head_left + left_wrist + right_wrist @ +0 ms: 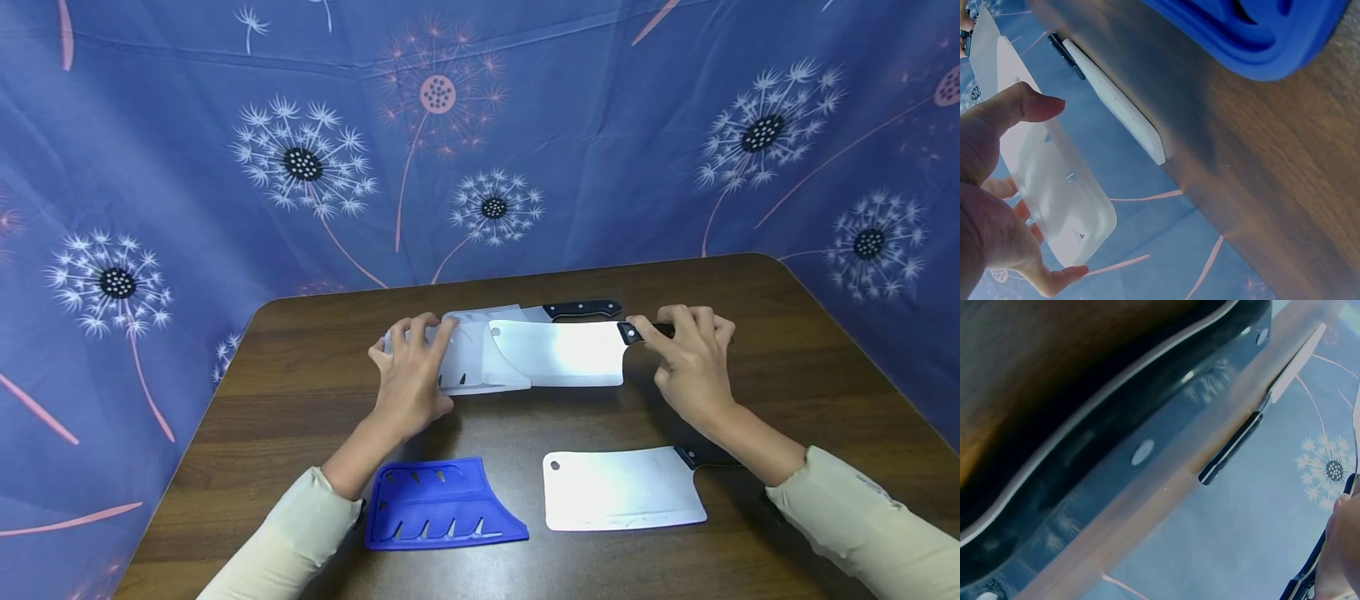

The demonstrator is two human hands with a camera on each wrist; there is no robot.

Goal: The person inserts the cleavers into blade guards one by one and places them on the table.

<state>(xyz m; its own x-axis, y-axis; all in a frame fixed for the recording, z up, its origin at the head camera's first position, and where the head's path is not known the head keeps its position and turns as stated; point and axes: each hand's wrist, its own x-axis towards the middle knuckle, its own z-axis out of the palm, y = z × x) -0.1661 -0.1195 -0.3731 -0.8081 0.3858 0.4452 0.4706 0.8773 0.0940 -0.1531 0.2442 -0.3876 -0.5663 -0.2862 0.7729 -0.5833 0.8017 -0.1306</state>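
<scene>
My left hand (408,375) grips a translucent white blade sheath (480,367) above the table, thumb on one face and fingers spread along the other, as the left wrist view shows of the sheath (1066,181). My right hand (693,362) holds a cleaver (570,354) by its black handle, fingers curled round it. The cleaver's broad blade points left, and its holed end overlaps the sheath's curved mouth. How deep it sits inside, I cannot tell. In the right wrist view only part of the right hand (1341,556) shows, on the handle.
Behind the hands lies another black-handled knife (581,309) in a white sheath. Nearer me, a blue slotted sheath (442,504) lies at left and a second cleaver (626,490) at right, its handle partly under my right forearm. The wooden table (300,358) meets a blue dandelion-print cloth.
</scene>
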